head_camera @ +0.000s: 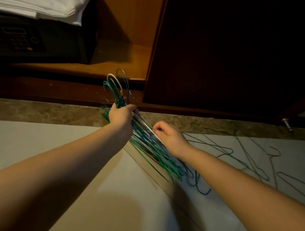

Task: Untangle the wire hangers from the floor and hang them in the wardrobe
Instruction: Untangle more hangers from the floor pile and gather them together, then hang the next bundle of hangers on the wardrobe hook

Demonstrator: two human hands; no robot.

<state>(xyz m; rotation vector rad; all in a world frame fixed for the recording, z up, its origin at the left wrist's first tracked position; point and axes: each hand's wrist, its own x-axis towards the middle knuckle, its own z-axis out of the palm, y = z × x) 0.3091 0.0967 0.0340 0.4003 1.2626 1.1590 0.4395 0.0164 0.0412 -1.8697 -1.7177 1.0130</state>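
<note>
Head view, looking down at the floor in front of an open wardrobe.

Far left, inside the wardrobe: folded white linen lies on top of a black safe. A keypad on the safe's front is dim but legible as such. To the right of the safe, a bare wooden base panel.

A brown stone strip runs along the far edge of the floor, just below the wardrobe's plinth.

Left of centre: left hand is raised above that strip, fingers clenched around the necks of a bundle of wire hangers. Mostly green wire, with a few pale ones. The hooks stand up above the fist, in front of the wardrobe's lower edge. The hanger bodies fan down and to the right, and their lower corners reach the floor tiles between the two forearms.

Centre: right hand sits just beside the bundle on its right side, fingers curled, thumb and fingertips pinching one pale wire of the bundle.

Behind the hands: dark wardrobe door, standing open.

Right: loose hangers, dark green, lie flat on the floor toward its right edge. They overlap one another; how many cannot be told. Some reach under the right forearm and touch the bundle's lower ends.

Far right, at the far edge of the floor: a small metal door stop.
</note>
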